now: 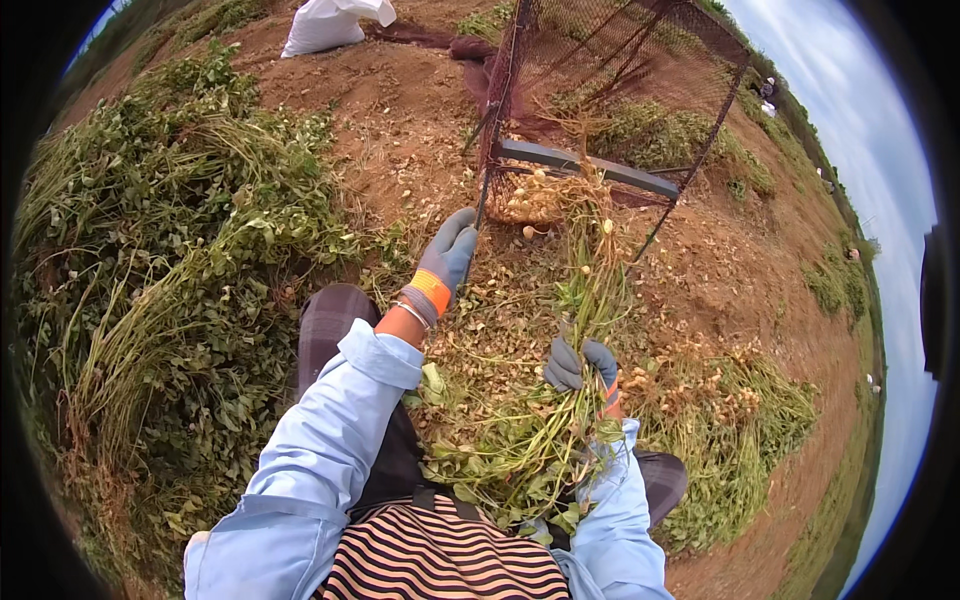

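Note:
My right hand point(582, 366), in a grey glove, is closed round the stems of a bundle of peanut plants point(592, 285). Their leafy ends point(515, 455) spread over my lap, while the roots reach up to the dark bar point(590, 168) of a netted metal frame point(487, 130). At the frame's left leg, my left hand point(448, 250), gloved in grey with an orange cuff, grips the rod. Loose peanuts point(525, 197) lie heaped in the netting below the bar.
A large pile of pulled plants point(190, 300) lies on my left. To my right is a smaller pile with peanuts attached point(735, 420). A white sack point(325, 28) stands at the far left on brown soil. Distant people appear near the right-hand field edge.

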Demonstrator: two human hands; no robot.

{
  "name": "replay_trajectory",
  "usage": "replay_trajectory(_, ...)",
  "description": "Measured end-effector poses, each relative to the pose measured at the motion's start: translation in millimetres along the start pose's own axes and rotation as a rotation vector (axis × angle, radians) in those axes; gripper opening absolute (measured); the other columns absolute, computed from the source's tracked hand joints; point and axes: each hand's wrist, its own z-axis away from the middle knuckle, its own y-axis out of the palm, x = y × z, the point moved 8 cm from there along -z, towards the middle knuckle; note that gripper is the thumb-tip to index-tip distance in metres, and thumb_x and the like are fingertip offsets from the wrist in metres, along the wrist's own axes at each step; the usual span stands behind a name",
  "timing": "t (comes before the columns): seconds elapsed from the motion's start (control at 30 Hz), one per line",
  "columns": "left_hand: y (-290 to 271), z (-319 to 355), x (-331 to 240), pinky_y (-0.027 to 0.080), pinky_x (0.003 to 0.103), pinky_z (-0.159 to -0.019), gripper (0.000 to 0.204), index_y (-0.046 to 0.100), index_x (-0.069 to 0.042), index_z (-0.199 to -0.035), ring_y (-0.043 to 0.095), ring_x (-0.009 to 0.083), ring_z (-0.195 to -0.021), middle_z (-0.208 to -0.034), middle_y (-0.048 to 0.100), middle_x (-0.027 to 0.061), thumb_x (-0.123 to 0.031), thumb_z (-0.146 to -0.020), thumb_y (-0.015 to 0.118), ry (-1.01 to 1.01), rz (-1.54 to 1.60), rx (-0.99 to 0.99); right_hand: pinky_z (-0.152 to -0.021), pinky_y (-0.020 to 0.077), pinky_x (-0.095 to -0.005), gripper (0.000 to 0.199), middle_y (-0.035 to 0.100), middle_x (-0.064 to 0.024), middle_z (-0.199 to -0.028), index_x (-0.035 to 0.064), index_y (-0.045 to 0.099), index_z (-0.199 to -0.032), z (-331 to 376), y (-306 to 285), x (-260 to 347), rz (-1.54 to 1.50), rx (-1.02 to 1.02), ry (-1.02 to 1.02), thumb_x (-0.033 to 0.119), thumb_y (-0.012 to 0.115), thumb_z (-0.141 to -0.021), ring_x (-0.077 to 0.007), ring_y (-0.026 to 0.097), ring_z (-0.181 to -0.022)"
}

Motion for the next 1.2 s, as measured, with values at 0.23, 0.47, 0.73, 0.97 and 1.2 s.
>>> replay_trajectory(0.23,20.3,-29.9,-2.1,0.035,0.029,-0.093,0.039,0.043,-0.004,-0.124,0.045,0.018,-0.111,-0.119,0.049,0.0089,-0.024,-0.09,0.043,0.01,-0.132,0.182,-0.054,0.0376,-0.026,0.03,0.041,0.0006,-0.062,0.0065,0.044,-0.068,7.0,7.1,-10.9,-0.011,-0.087,0.012,0.03,0.047,-0.086,-0.0097,0.043,-0.048)
replay_trajectory(0.47,62.2,-3.9,24.7,0.047,0.033,-0.077,0.023,0.048,-0.001,-0.109,0.054,0.0153,-0.079,-0.083,0.053,0.0057,-0.012,-0.089,0.046,-0.365,0.422,0.401,-0.055,0.0408,-0.0279,0.028,0.042,-0.0013,-0.062,0.006,0.045,-0.075,1.8,2.1,-9.4,-0.012,0.058,0.022,0.031,0.045,-0.087,-0.0119,0.044,-0.05)
replay_trajectory(0.73,67.7,12.1,38.7,0.04,0.024,-0.053,0.017,0.048,-0.006,-0.103,0.039,0.0081,-0.053,-0.068,0.044,0.0,-0.016,-0.09,0.043,-0.438,0.63,0.433,-0.052,0.0356,-0.0269,0.033,0.04,-0.0017,-0.06,0.0051,0.043,-0.065,8.8,-13.9,-11.2,-0.063,-0.158,-0.094,0.031,0.046,-0.086,-0.0126,0.04,-0.049)
replay_trajectory(0.97,71.1,26.9,61.3,0.034,0.022,-0.044,0.018,0.05,-0.011,-0.103,0.033,0.0059,-0.048,-0.064,0.043,-0.0036,-0.022,-0.091,0.044,-0.565,0.36,0.225,-0.055,0.0343,-0.0267,0.036,0.04,-0.0023,-0.056,0.0054,0.042,-0.063,16.0,-24.1,-8.9,-0.025,-0.076,-0.03,0.033,0.043,-0.086,-0.0148,0.04,-0.053)
replay_trajectory(1.2,43.5,29.5,100.9,0.038,0.023,-0.041,0.009,0.055,-0.009,-0.092,0.04,0.0056,-0.044,-0.064,0.052,-0.002,-0.01,-0.085,0.049,-0.79,0.223,-0.018,-0.053,0.0295,-0.0249,0.036,0.037,-0.0007,-0.056,0.007,0.04,-0.064,33.1,-26.3,2.2,-0.059,-0.132,-0.123,0.035,0.043,-0.086,-0.0133,0.036,-0.054)
